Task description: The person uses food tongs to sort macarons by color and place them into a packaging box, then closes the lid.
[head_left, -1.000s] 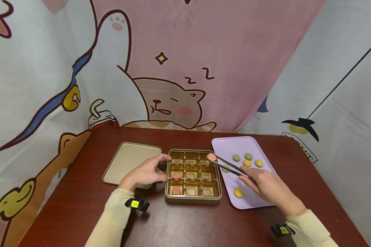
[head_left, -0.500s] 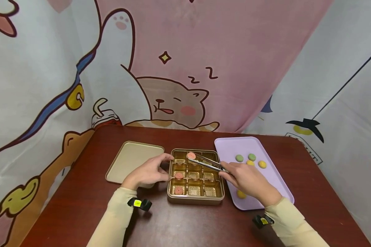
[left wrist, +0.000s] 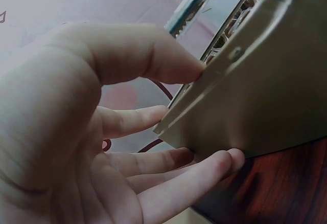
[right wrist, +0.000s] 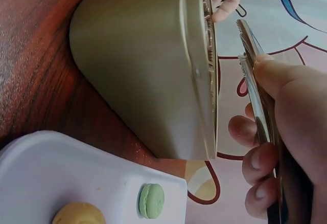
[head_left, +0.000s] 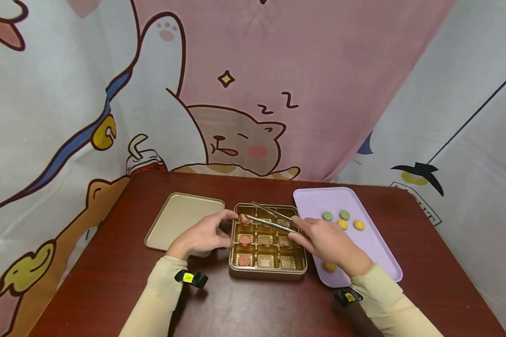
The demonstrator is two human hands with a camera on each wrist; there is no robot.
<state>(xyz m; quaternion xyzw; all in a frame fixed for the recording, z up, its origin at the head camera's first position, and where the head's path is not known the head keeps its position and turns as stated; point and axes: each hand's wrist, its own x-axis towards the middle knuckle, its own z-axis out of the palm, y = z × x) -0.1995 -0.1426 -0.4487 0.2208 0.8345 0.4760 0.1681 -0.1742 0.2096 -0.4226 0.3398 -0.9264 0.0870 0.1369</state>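
Observation:
My right hand (head_left: 326,241) grips metal tongs (head_left: 276,225) above the gold box (head_left: 267,275), which has a divided insert. The two tips of the tongs stand apart with nothing between them. Just by the lower tip, a pink macaron (head_left: 244,220) lies in the far-left compartment, partly overlapped by the tip. Two more pink macarons, a middle one (head_left: 244,240) and a near one (head_left: 244,260), sit in the same left column. My left hand (head_left: 204,234) rests against the box's left side, its fingertips (left wrist: 231,160) at the wall and the thumb close to the rim.
Right of the box lies a lilac tray (head_left: 373,250) bearing green macarons (head_left: 344,215) and yellow macarons (head_left: 359,225); my right hand covers part of it. A flat gold lid (head_left: 185,210) lies to the left. All stand on a dark red wooden table (head_left: 232,309).
My right hand moved left with the tongs, carrying a pink macaron from the box's right edge to the far-left compartment. The tongs have parted and let it go. The left hand stayed put.

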